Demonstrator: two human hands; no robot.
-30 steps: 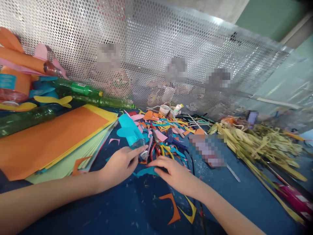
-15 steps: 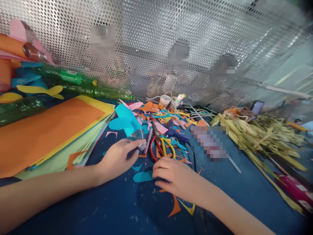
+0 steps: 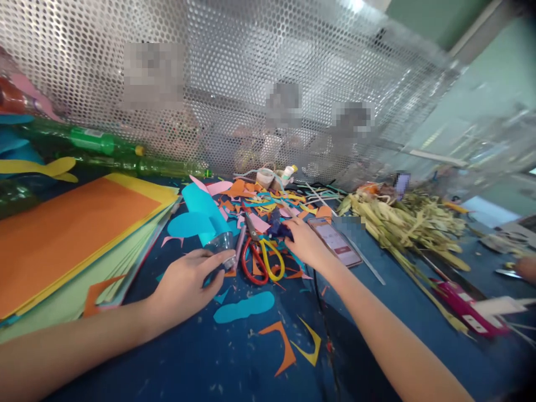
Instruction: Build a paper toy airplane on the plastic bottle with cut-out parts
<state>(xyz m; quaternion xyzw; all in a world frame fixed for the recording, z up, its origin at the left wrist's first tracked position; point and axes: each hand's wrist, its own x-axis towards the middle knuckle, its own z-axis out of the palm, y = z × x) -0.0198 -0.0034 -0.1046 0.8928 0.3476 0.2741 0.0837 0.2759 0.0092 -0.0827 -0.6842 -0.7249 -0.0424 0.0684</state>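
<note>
My left hand (image 3: 184,285) is closed around the neck end of a clear plastic bottle (image 3: 220,243), which lies on the table wrapped in blue paper (image 3: 201,209) with a rounded blue flap. My right hand (image 3: 307,243) is on a dark blue glue gun (image 3: 276,226), its fingers curled over the handle, partly hiding it. Between the hands lie scissors (image 3: 273,262) with red and yellow handles, beside a thin purple stick (image 3: 240,245). Nearer to me, a long rounded blue paper cutout (image 3: 245,307) rests flat on the table.
Coloured paper sheets (image 3: 84,218) are stacked at left, with green bottles (image 3: 92,140) behind. Paper scraps (image 3: 247,192) cover the middle. A phone (image 3: 335,243), dried corn husks (image 3: 402,218) and a magenta tool (image 3: 464,307) lie to the right. A perforated metal panel (image 3: 234,56) stands behind.
My right hand has moved from beside the blue cutout and scissors forward to the glue gun, uncovering the whole cutout. My left hand stays on the bottle. The view has turned right.
</note>
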